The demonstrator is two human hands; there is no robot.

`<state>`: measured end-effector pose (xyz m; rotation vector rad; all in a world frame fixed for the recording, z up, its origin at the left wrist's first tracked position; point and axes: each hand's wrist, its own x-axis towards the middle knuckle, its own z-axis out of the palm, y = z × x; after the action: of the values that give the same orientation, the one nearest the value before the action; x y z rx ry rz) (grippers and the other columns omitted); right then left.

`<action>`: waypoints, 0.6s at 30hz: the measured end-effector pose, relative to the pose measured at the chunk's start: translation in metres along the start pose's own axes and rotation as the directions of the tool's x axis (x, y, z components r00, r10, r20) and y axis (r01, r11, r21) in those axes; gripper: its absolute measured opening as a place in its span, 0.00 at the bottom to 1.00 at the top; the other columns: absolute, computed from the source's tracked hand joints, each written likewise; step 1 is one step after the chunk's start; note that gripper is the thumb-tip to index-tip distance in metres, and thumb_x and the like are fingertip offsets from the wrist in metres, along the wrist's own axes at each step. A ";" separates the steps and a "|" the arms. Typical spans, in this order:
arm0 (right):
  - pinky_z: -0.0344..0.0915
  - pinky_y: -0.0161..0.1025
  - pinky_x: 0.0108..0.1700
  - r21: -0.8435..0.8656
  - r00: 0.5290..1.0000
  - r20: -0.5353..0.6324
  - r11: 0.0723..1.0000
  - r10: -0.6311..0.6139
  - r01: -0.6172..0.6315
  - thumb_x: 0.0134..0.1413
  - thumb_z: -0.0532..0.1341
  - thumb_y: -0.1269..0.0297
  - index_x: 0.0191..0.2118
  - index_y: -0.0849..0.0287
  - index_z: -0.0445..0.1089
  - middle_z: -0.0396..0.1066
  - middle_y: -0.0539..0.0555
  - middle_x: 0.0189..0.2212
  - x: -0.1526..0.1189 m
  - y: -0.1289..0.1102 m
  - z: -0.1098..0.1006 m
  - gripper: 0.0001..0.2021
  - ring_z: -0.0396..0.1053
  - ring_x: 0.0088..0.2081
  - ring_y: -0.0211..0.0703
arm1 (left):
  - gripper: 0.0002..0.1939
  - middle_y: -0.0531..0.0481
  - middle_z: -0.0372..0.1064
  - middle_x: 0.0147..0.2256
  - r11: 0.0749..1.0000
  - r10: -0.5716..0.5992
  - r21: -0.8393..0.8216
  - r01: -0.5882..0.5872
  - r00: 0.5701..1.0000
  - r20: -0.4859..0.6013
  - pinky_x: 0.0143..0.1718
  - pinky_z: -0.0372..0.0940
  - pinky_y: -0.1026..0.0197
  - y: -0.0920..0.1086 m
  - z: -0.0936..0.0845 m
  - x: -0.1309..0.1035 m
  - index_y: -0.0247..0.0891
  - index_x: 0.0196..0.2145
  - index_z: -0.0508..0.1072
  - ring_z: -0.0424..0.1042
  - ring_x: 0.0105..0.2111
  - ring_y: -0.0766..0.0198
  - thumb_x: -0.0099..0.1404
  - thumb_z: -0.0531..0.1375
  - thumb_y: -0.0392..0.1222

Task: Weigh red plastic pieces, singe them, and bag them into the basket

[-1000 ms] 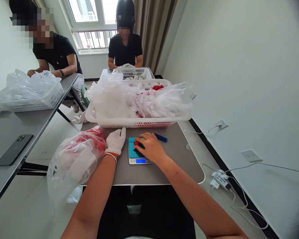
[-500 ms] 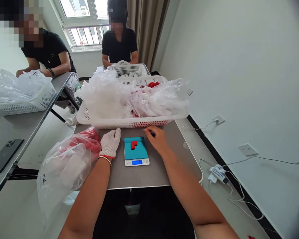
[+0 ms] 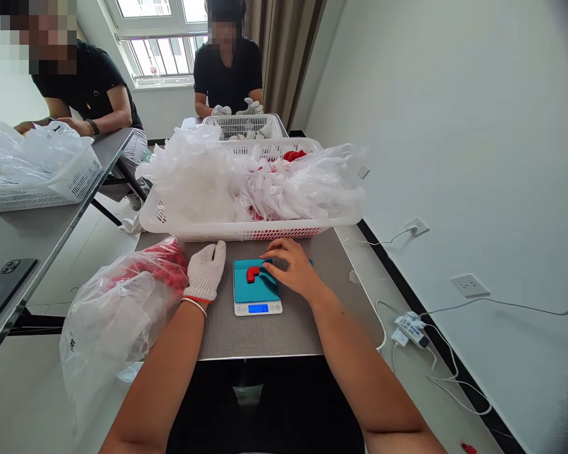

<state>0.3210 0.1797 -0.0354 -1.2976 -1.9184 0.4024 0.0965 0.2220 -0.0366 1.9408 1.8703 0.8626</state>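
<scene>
A red elbow-shaped pipe fitting [image 3: 252,274] lies on the teal platform of a small digital scale [image 3: 257,293], whose blue display is lit. Over the platform's right edge, my bare right hand [image 3: 291,268] has its thumb and fingers apart, tips just right of the fitting, with nothing seen between them. To the scale's left, my left hand [image 3: 203,271], in a white knitted glove, rests on the table with fingers curled under and thumb pointing forward; its inside is hidden. Against it leans a clear plastic bag [image 3: 118,315] with red pieces in its upper part.
A large white basket [image 3: 246,231] of plastic bags and red pieces stands behind the scale, with a smaller basket [image 3: 279,129] beyond. Two people sit opposite and at the left. A phone [image 3: 9,287] lies on the left table. A power strip [image 3: 411,329] with cables lies right.
My right hand has moved left from beside the scale to over its platform, and its fingers have spread. The left hand stays beside the bag. The far person's gloved hands have moved apart.
</scene>
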 end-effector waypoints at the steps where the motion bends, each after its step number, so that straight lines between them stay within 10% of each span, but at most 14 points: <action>1: 0.61 0.53 0.54 -0.028 0.999 0.032 1.000 0.003 -0.002 0.56 0.65 0.63 0.41 0.51 0.77 0.70 0.55 0.43 0.000 -0.001 0.001 0.07 0.68 0.48 0.50 | 0.23 0.54 0.53 0.19 1.000 0.016 -0.021 -0.016 1.000 -0.012 0.27 0.45 0.59 0.001 0.000 -0.001 0.40 0.19 0.54 0.54 0.22 0.65 0.71 0.49 0.50; 8: 0.60 0.53 0.52 -0.139 0.985 0.174 0.989 -0.022 0.047 0.56 0.66 0.61 0.42 0.50 0.79 0.70 0.56 0.49 -0.001 -0.010 0.010 0.08 0.64 0.52 0.54 | 0.17 0.55 0.61 0.22 0.963 0.221 -0.144 -0.226 0.974 -0.046 0.29 0.55 0.62 0.010 -0.005 -0.010 0.39 0.23 0.63 0.61 0.25 0.67 0.70 0.51 0.45; 18: 0.68 0.46 0.47 0.117 0.981 -0.161 0.985 -0.105 0.125 0.58 0.64 0.61 0.43 0.46 0.77 0.67 0.53 0.39 -0.001 -0.011 0.017 0.08 0.67 0.42 0.45 | 0.18 0.45 0.78 0.41 0.855 0.363 -0.455 -0.250 0.915 0.179 0.36 0.70 0.58 0.012 -0.004 -0.025 0.37 0.46 0.77 0.76 0.36 0.59 0.60 0.64 0.47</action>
<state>0.3015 0.1771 -0.0399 -1.0970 -1.7976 0.3484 0.1050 0.1954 -0.0315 1.9780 1.1205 0.9550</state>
